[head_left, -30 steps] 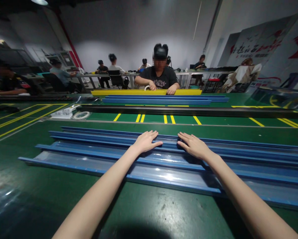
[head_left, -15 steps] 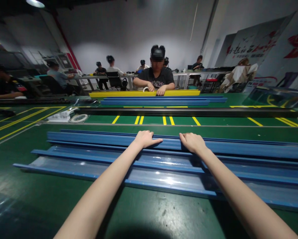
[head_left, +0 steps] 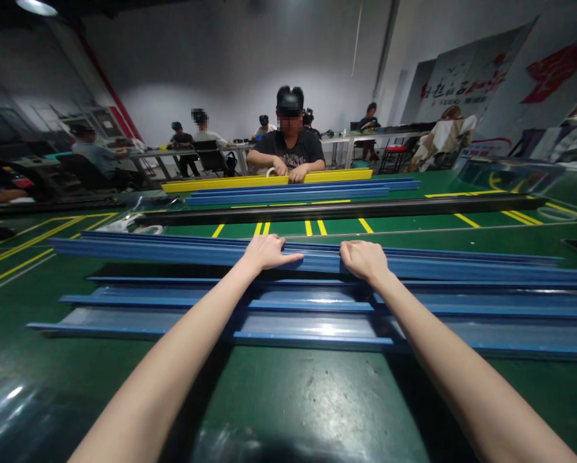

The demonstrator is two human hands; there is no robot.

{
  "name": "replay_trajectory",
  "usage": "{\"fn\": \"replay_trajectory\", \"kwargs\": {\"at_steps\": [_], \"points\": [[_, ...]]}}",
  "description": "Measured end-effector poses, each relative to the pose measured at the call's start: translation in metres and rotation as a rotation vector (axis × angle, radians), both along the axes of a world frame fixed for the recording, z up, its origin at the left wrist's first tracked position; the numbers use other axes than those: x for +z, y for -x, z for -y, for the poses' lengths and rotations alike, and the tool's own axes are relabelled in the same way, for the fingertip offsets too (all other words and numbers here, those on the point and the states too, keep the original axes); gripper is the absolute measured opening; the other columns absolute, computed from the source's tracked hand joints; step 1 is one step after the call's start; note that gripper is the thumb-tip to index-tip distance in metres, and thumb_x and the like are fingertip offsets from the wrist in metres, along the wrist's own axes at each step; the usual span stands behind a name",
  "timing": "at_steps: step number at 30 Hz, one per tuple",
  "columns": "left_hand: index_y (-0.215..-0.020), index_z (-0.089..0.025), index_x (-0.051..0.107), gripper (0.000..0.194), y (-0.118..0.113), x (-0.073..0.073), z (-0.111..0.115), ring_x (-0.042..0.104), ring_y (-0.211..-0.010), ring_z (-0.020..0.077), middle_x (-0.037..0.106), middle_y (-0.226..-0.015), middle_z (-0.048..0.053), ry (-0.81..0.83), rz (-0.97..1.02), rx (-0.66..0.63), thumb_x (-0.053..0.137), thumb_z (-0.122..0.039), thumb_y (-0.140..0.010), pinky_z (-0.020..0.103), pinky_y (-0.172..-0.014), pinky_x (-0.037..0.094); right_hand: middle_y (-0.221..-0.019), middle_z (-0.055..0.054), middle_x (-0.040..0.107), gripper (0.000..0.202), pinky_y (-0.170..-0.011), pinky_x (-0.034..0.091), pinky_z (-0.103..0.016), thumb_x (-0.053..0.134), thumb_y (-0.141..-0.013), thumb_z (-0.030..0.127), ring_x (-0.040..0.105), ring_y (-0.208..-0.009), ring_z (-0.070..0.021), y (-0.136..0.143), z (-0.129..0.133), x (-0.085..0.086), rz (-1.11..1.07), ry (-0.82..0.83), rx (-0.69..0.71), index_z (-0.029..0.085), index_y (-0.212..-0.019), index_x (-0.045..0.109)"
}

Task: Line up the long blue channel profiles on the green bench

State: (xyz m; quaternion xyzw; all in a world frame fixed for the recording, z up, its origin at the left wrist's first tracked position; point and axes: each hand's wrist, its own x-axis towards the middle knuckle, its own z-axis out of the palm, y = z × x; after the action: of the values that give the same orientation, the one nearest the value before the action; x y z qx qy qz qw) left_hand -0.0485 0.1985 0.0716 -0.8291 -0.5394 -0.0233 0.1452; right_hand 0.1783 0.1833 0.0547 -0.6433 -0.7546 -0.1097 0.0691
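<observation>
A: Which piece is being handled?

B: A long blue profile (head_left: pixel 148 251). It runs crosswise under the 2 hands and reaches far out past them on either side.

A: How are the hands set on it?

B: Well apart, and each is closed on the profile. The left hand (head_left: pixel 269 251) has its fingers bent over the top, with the thumb stretched along the near wall towards the other hand. The right hand (head_left: pixel 365 259) is curled over it like a loose fist.

A: Is the profile off the table (head_left: pixel 312 411)?

B: I can't tell for sure. A dark shadow lies along its near side, left of the left hand.

A: What's on the near side of the hands?

B: More blue channels (head_left: pixel 312 328) under the forearms, hollow side up, shiny inside.

A: And beyond the hands?

B: Yellow tape lines (head_left: pixel 321 227) on the green top, then a long black bar (head_left: pixel 293 212), then thin blue strips (head_left: pixel 293 191). Farthest is a yellow profile (head_left: pixel 211 185), where a co-worker in a dark shirt (head_left: pixel 312 149) has 2 hands, near a white ring (head_left: pixel 269 172).
</observation>
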Motion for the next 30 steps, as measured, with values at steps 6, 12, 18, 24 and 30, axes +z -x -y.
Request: {"fn": "replay_trajectory", "kwargs": {"at_steps": [6, 12, 18, 24, 30], "points": [[-0.083, -0.012, 0.063, 0.082, -0.007, 0.028, 0.029, 0.059, -0.076, 0.0251, 0.062, -0.08, 0.012, -0.136, -0.013, 0.008, 0.014, -0.076, -0.07, 0.028, -0.06, 0.038, -0.082, -0.008, 0.067, 0.05, -0.053, 0.032, -0.025, 0.02, -0.084, 0.032, 0.061, -0.073, -0.0198, -0.006, 0.02, 0.021, -0.022, -0.182, -0.017, 0.017, -0.076, 0.067], [-0.087, -0.012, 0.062, 0.079, -0.002, 0.042, 0.07, 0.059, -0.074, 0.0243, 0.062, -0.077, 0.011, -0.23, 0.014, -0.007, 0.017, -0.075, -0.071, 0.027, -0.058, 0.037, -0.08, -0.007, 0.067, 0.047, -0.051, 0.027, -0.025, 0.023, -0.083, 0.034, 0.059, -0.07, -0.0183, -0.003, 0.062, 0.044, -0.034, -0.281, -0.008, 0.018, -0.074, 0.066], [-0.084, -0.012, 0.061, 0.073, 0.001, 0.034, 0.121, 0.059, -0.074, 0.022, 0.061, -0.077, 0.01, -0.261, 0.06, -0.054, 0.023, -0.073, -0.071, 0.026, -0.058, 0.039, -0.076, -0.005, 0.067, 0.043, -0.048, 0.021, -0.025, 0.027, -0.082, 0.035, 0.058, -0.065, -0.0161, -0.002, 0.115, 0.04, -0.026, -0.331, 0.012, 0.018, -0.069, 0.064], [-0.08, -0.012, 0.059, 0.068, 0.001, 0.008, 0.163, 0.059, -0.073, 0.0218, 0.062, -0.075, 0.01, -0.234, 0.093, -0.089, 0.026, -0.071, -0.073, 0.028, -0.061, 0.042, -0.076, -0.004, 0.066, 0.038, -0.05, 0.024, -0.025, 0.03, -0.082, 0.033, 0.058, -0.067, -0.0151, -0.004, 0.159, 0.018, -0.038, -0.32, 0.039, 0.019, -0.071, 0.063], [-0.074, -0.013, 0.059, 0.064, 0.006, -0.027, 0.182, 0.06, -0.071, 0.023, 0.063, -0.071, 0.01, -0.214, 0.175, -0.153, 0.03, -0.07, -0.072, 0.03, -0.062, 0.045, -0.074, -0.004, 0.066, 0.034, -0.056, 0.03, -0.024, 0.033, -0.082, 0.032, 0.058, -0.066, -0.0142, -0.001, 0.186, -0.011, -0.031, -0.291, 0.043, 0.019, -0.074, 0.063]]}}
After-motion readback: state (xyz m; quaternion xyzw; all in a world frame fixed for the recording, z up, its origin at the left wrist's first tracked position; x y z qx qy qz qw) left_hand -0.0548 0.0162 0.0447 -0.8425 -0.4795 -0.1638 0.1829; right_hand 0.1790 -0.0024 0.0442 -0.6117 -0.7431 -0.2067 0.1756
